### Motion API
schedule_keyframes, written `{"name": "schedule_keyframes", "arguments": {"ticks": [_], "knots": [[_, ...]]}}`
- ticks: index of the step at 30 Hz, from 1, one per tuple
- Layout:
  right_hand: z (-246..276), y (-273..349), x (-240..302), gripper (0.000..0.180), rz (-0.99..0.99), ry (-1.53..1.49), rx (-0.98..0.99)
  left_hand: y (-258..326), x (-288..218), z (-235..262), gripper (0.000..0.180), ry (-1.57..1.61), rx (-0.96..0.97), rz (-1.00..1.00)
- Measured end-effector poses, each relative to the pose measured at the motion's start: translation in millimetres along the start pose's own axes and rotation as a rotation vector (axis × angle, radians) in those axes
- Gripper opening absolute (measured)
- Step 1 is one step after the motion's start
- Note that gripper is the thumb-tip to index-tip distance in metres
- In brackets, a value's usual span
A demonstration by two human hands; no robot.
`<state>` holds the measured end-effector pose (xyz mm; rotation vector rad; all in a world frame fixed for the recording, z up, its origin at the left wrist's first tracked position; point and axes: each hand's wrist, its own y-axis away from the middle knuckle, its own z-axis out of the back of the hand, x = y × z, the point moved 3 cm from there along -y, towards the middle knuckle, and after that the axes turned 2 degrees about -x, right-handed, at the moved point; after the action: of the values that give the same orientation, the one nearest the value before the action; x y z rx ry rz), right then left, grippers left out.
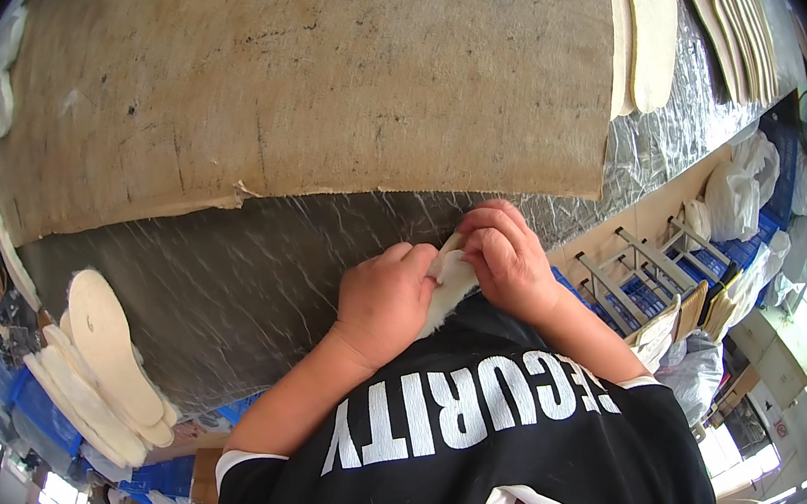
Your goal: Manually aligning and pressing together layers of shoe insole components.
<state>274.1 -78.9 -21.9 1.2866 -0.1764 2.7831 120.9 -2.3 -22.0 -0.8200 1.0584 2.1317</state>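
Note:
A cream, fleecy insole (448,299) is held at the table's near edge, close to my body. My left hand (382,297) pinches its left side, fingers closed on it. On the other side, my right hand (507,257) grips the upper edge with bent fingers and thumb. The insole looks folded or curled between my hands, and its lower end passes in front of my dark shirt. Fingers cover much of its upper part.
A brown, worn sheet (332,79) covers most of the table over crinkled plastic film (217,295). Cream insoles (105,349) are piled at left. More insoles (649,20) lie at far right, beside a standing row of them (728,26). A metal rack (652,262) and plastic bags (734,196) stand beyond the right edge.

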Motion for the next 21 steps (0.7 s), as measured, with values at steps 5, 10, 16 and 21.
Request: {"name": "schedule_keyframes", "arguments": {"ticks": [5, 10, 16, 21], "knots": [[-9, 4, -4, 0.022, -0.073, -0.018, -0.034, -1, 3, 1, 0.017, 0.001, 0.033, -0.013], [-2, 2, -2, 0.018, -0.21, -0.177, -0.018, 0, 7, 9, 0.017, 0.172, 0.045, -0.107], [12, -3, 13, 0.024, -0.164, -0.337, 0.01, -13, -5, 23, 0.022, 0.545, 0.091, -0.057], [19, 1, 16, 0.029, -0.268, -0.52, -0.014, -13, -8, 26, 0.015, 0.459, 0.074, -0.16]]}}
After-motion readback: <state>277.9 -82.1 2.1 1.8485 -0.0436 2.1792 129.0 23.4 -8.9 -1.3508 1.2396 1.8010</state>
